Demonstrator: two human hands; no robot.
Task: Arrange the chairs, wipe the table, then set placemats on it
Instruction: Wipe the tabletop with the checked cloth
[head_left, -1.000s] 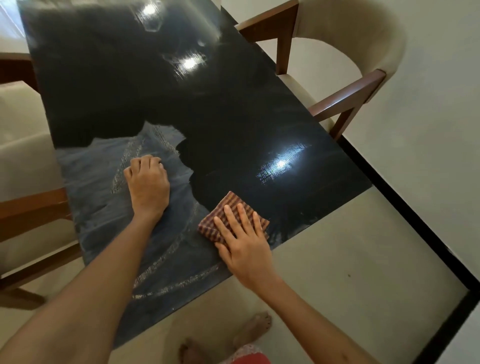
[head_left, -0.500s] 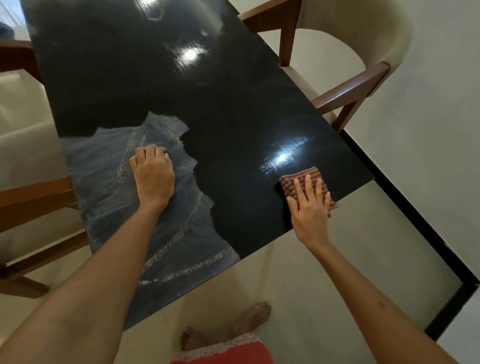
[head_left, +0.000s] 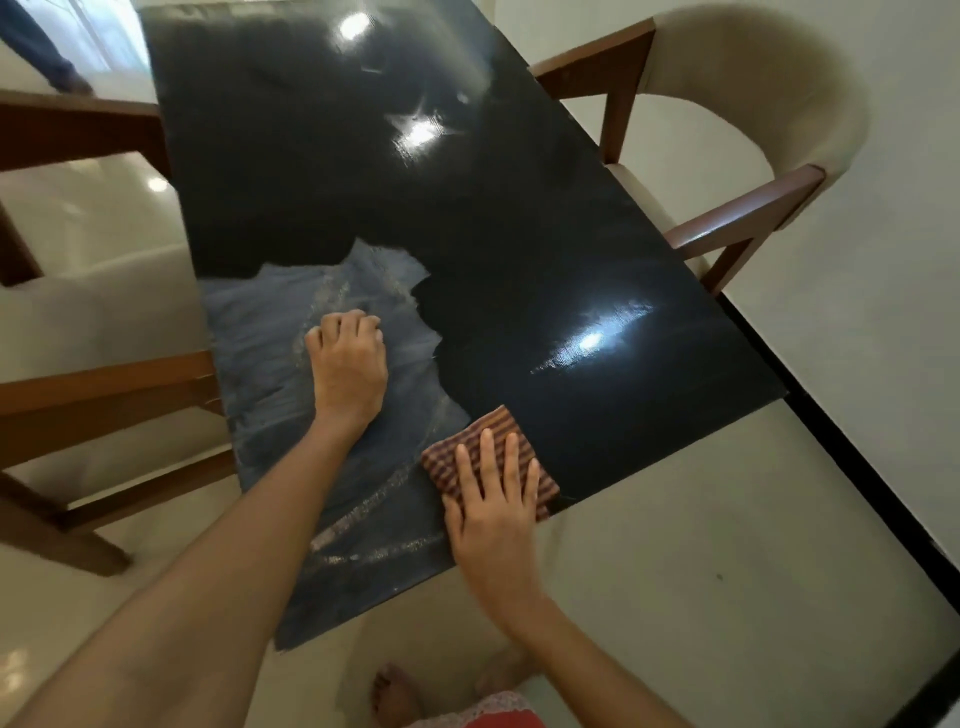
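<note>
A glossy black table (head_left: 519, 218) runs away from me, with pale wipe streaks across its near left part. My right hand (head_left: 491, 506) lies flat with straight fingers on a folded brown striped cloth (head_left: 467, 451), pressing it on the table close to the near edge. My left hand (head_left: 349, 364) rests on the streaked area with its fingers curled under and nothing in it. A beige chair with wooden arms (head_left: 748, 150) stands at the table's right side. Another wooden-framed chair (head_left: 93, 384) stands at the left side.
The floor is pale tile with a black border strip (head_left: 857, 467) along the right wall. My bare feet (head_left: 400, 691) show below the table's near edge. A person's sleeve (head_left: 47, 52) appears at the far top left.
My right hand slid the cloth from the table's near right corner back left along the near edge. My left hand stayed in place on the streaked area.
</note>
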